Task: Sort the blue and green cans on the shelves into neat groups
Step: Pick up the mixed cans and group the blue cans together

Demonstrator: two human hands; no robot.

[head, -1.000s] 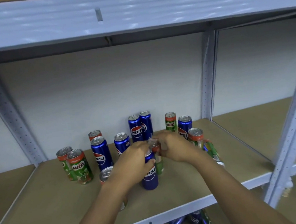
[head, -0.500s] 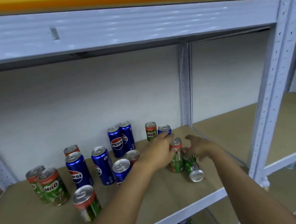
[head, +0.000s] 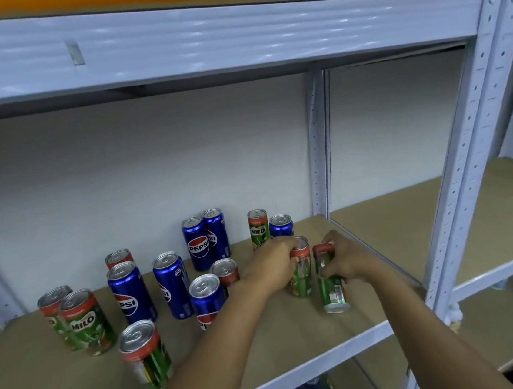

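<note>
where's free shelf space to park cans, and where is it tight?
Bare board on the shelf along the front edge, between the front Milo can and the tilted Milo can in the right hand. Also the back left by the wall. Crowded mid-shelf, around the Pepsi cans and the left hand.

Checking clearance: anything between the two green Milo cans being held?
Head view: nothing between left hand's upright green Milo can and right hand's can, only bare brown shelf board.

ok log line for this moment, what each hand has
left hand: grips upright Milo can | right hand: grips tilted Milo can | stage: grouping green cans, Pepsi cans unsorted
</note>
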